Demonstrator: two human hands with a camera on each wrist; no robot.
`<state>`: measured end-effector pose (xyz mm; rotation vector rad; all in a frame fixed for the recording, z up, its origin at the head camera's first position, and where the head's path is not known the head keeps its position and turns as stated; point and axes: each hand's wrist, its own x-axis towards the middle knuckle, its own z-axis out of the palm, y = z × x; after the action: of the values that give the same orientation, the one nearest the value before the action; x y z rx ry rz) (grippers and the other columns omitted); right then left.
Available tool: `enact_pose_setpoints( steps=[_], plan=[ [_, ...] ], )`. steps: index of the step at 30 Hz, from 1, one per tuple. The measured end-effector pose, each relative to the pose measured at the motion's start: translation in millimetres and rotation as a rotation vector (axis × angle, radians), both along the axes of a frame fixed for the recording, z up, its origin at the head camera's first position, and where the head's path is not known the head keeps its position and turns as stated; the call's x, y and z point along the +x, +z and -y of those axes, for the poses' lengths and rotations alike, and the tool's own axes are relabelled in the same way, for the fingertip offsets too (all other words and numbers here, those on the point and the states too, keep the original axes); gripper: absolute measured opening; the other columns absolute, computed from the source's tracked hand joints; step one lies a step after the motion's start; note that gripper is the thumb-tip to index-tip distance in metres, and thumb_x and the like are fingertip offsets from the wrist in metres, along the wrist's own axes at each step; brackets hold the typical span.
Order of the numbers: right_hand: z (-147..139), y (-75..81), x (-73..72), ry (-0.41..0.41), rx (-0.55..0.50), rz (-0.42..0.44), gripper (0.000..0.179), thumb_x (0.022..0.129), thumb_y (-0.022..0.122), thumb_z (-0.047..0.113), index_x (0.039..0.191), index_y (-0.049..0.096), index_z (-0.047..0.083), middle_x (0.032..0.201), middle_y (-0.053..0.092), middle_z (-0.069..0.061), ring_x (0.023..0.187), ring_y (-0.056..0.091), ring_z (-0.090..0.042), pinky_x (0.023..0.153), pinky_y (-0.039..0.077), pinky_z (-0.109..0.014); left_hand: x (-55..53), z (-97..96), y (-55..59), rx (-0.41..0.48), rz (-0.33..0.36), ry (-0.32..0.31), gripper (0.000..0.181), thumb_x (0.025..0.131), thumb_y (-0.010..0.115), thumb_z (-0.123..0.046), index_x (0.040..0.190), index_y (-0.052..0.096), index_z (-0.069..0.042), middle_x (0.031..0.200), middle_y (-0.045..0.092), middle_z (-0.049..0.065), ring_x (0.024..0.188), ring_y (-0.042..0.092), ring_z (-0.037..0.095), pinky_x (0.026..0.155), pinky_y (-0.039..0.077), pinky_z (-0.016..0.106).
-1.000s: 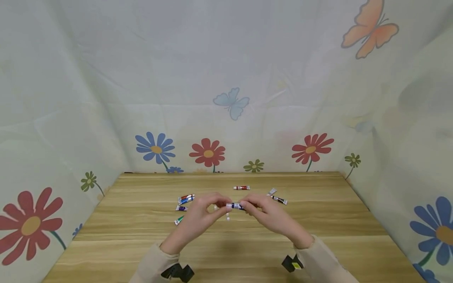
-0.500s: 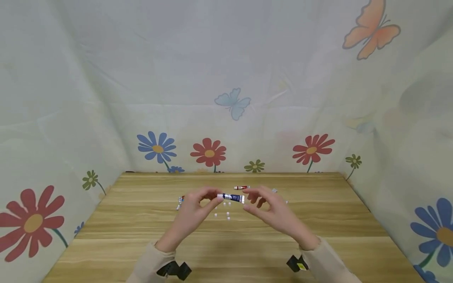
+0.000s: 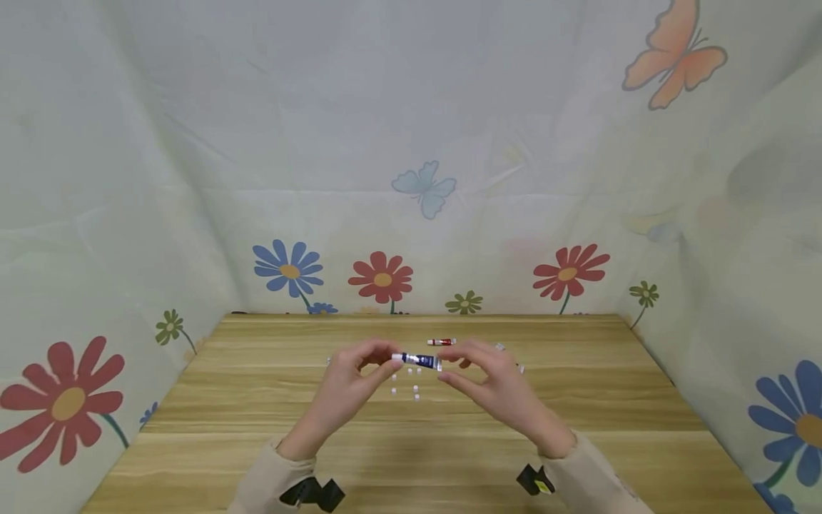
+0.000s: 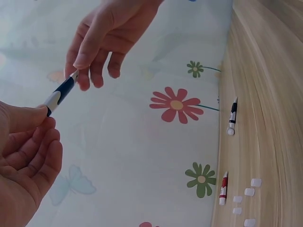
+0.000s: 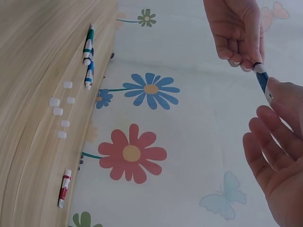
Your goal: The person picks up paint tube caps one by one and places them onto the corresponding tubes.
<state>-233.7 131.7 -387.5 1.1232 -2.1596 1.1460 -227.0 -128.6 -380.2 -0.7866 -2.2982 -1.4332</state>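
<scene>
A small dark blue paint tube (image 3: 420,360) with a white cap end is held up over the middle of the table, lying nearly level in the head view. My left hand (image 3: 353,375) pinches it at the cap end between thumb and index finger. At the flat crimped tail, the thumb and index finger of my right hand (image 3: 491,375) pinch the other end. The left wrist view shows the tube's blue and white body (image 4: 60,94) stretched between both hands. My right hand's other fingers (image 5: 265,151) are loosely bent and off the tube.
Several small white pieces (image 3: 416,389) lie on the wooden table (image 3: 411,457) below the hands. Behind them is a red paint tube (image 3: 442,343). A black tube (image 4: 233,118) lies to the right, green (image 5: 88,42) and blue (image 5: 89,75) tubes to the left. Flowered cloth (image 3: 321,214) surrounds the table.
Both hands have raised the tube slightly. Half a second ago the right fingers stood spread apart from the tail; now they have closed on it. The left hand has kept its pinch.
</scene>
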Motion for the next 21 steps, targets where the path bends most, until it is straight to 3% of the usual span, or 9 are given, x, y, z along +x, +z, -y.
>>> enact_pose_setpoints(
  steps=[7, 12, 17, 21],
  plan=[
    [2.5, 2.4, 0.7, 0.048, -0.020, -0.058, 0.031, 0.086, 0.080, 0.007, 0.115, 0.074, 0.014, 0.112, 0.074, 0.003, 0.103, 0.070, -0.016, 0.085, 0.057, -0.034, 4.2, -0.6, 2.6, 0.005, 0.003, -0.012, 0.014, 0.094, 0.073, -0.024, 0.106, 0.074, -0.016, 0.095, 0.071, -0.008, 0.085, 0.067, 0.012, 0.081, 0.056, 0.030],
    [1.6, 2.2, 1.8, 0.056, -0.035, -0.076, 0.028, 0.086, 0.078, 0.002, 0.113, 0.075, 0.011, 0.108, 0.075, -0.001, 0.095, 0.071, -0.016, 0.078, 0.058, -0.032, 6.2, -1.9, 3.2, -0.002, 0.002, -0.013, 0.014, 0.094, 0.073, -0.023, 0.106, 0.074, -0.017, 0.096, 0.071, -0.009, 0.086, 0.067, 0.011, 0.082, 0.056, 0.030],
    [-0.1, 2.3, 6.2, 0.046, -0.060, 0.051, 0.018, 0.093, 0.072, 0.007, 0.109, 0.077, 0.012, 0.100, 0.076, 0.002, 0.082, 0.068, -0.011, 0.067, 0.055, -0.029, 7.0, -2.6, 3.9, -0.020, -0.001, -0.031, 0.015, 0.094, 0.073, -0.023, 0.107, 0.074, -0.017, 0.097, 0.071, -0.009, 0.087, 0.066, 0.012, 0.080, 0.056, 0.030],
    [-0.9, 2.3, 6.9, 0.033, -0.079, 0.205, 0.014, 0.098, 0.067, 0.013, 0.107, 0.077, 0.014, 0.098, 0.076, 0.005, 0.085, 0.071, -0.015, 0.073, 0.057, -0.031, 7.0, -4.2, 5.0, -0.047, -0.042, -0.033, 0.015, 0.093, 0.074, -0.023, 0.107, 0.075, -0.018, 0.095, 0.071, -0.012, 0.085, 0.065, 0.011, 0.076, 0.055, 0.030]
  ],
)
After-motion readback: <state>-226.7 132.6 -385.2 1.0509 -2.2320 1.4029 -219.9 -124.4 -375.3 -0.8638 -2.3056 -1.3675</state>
